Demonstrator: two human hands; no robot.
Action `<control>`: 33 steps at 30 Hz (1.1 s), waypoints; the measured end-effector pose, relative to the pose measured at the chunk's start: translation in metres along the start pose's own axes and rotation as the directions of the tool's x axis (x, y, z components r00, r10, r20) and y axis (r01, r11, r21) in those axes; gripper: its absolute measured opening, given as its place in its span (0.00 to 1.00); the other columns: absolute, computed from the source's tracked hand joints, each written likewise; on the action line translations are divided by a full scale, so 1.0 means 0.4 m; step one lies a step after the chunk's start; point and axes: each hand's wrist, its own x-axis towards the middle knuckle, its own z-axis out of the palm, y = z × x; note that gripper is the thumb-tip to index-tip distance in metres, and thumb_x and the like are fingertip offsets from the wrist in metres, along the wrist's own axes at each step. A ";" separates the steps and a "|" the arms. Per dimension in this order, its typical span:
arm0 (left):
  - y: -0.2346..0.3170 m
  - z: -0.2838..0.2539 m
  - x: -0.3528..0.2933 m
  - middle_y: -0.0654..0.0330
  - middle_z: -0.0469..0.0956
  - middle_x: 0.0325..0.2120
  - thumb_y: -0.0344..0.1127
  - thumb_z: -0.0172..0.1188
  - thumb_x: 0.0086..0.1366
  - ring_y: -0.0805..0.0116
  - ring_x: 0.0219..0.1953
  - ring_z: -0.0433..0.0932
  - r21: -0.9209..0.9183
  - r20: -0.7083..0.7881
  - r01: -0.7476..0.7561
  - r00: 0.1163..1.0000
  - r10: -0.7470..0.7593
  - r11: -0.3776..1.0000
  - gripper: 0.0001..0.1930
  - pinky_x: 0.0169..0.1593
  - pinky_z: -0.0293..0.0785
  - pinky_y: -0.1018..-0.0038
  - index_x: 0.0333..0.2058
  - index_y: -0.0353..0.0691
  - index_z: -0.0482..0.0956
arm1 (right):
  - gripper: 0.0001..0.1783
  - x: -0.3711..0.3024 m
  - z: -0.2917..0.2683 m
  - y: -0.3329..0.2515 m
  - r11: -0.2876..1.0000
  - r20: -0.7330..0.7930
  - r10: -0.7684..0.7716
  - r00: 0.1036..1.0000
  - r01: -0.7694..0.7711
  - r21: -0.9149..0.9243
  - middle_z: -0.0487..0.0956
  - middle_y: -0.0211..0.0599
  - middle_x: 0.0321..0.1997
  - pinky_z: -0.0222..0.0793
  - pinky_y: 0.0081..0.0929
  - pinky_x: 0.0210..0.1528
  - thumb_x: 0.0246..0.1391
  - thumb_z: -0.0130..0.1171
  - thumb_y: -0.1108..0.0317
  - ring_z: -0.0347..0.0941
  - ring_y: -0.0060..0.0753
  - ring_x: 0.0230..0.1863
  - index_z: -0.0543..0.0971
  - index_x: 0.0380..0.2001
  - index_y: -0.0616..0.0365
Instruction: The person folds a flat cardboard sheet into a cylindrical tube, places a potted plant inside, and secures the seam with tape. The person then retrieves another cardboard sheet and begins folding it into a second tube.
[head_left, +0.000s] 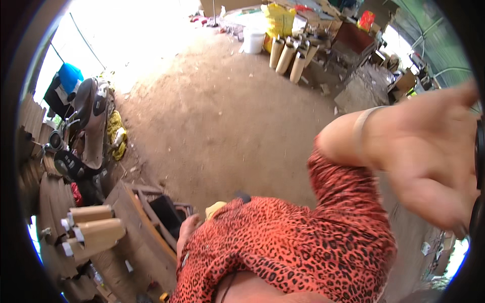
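My right hand [429,156] is raised close at the right edge, large and slightly blurred. Its thumb is stretched away from the other fingers, which run out of the picture past a dark rim. A pale band circles the wrist, and nothing shows in the palm. Low on the left, a small part of my left hand [188,230] appears beside my red leopard-print clothing [283,237]; its fingers cannot be made out. Close to it are a wooden table [144,227] and a pale yellow thing [215,208] partly behind the clothing.
Brown cardboard tubes [101,235] with white ends lie at the lower left. A scooter [91,121] stands at the left. Across the dirt floor [217,121] are a white bucket [253,41], upright tubes [286,56], a yellow sack [279,20] and piled clutter.
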 end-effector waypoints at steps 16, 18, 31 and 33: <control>-0.241 -0.584 0.465 0.51 0.77 0.46 0.42 0.59 0.62 0.51 0.50 0.76 0.077 -0.216 0.357 0.918 -0.334 0.931 0.19 0.52 0.72 0.59 0.50 0.44 0.75 | 0.17 -1.285 0.830 -0.476 0.704 0.607 -0.514 -0.606 -0.702 -0.105 0.79 0.47 0.41 0.74 0.46 0.45 0.53 0.61 0.55 0.78 0.50 0.44 0.77 0.43 0.50; -0.328 -0.621 0.490 0.53 0.77 0.48 0.43 0.59 0.63 0.52 0.53 0.74 0.062 -0.235 0.412 0.891 -0.388 0.909 0.20 0.55 0.71 0.60 0.51 0.44 0.74 | 0.22 -1.508 0.812 -0.506 0.778 0.417 -0.437 -0.797 -0.568 -0.270 0.80 0.48 0.46 0.73 0.46 0.48 0.53 0.60 0.52 0.77 0.51 0.48 0.77 0.49 0.48; -0.356 -0.777 0.675 0.51 0.79 0.48 0.42 0.60 0.58 0.54 0.50 0.78 -0.352 -0.186 0.804 0.443 -0.877 0.480 0.22 0.52 0.73 0.63 0.51 0.42 0.76 | 0.27 -1.827 1.775 -0.365 0.760 0.305 -0.642 -0.703 -0.637 0.132 0.79 0.47 0.52 0.73 0.44 0.53 0.54 0.59 0.50 0.76 0.49 0.53 0.75 0.56 0.44; -0.320 -0.774 0.680 0.51 0.79 0.48 0.40 0.61 0.60 0.55 0.50 0.78 -0.428 -0.122 0.805 0.399 -0.909 0.411 0.22 0.53 0.73 0.64 0.53 0.42 0.76 | 0.27 -1.894 1.955 -0.403 0.679 0.360 -0.734 -0.576 -0.629 0.379 0.80 0.45 0.51 0.73 0.44 0.53 0.53 0.60 0.49 0.77 0.49 0.52 0.75 0.56 0.44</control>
